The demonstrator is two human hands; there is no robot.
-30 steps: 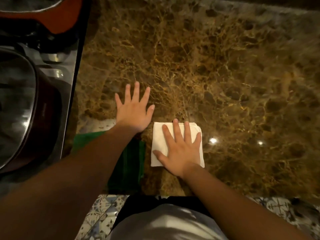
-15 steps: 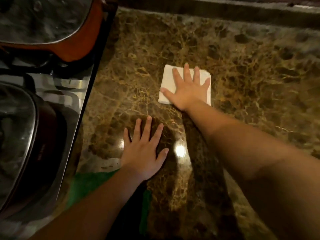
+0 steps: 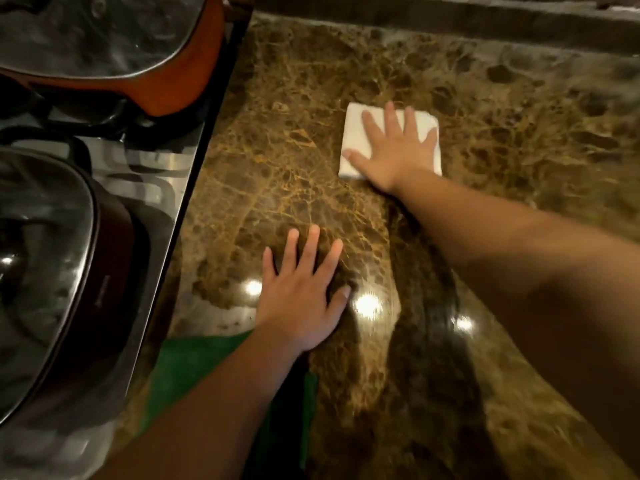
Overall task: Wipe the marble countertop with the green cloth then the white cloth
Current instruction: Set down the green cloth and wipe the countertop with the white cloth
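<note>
The folded white cloth (image 3: 356,133) lies on the brown marble countertop (image 3: 519,150), toward the back. My right hand (image 3: 391,150) presses flat on top of it, fingers spread, arm stretched out. My left hand (image 3: 301,299) rests flat on the bare marble nearer to me, fingers apart, holding nothing. The green cloth (image 3: 187,368) lies at the near edge, partly hidden under my left forearm.
A steel stove (image 3: 152,188) borders the countertop on the left. It carries an orange pan (image 3: 166,88) with a glass lid at the back and a dark pot (image 3: 45,254) with a glass lid in front. A raised marble ledge (image 3: 450,15) closes off the back.
My right hand has pushed the white cloth from the near edge out toward the back of the countertop. My left hand has stayed flat on the marble.
</note>
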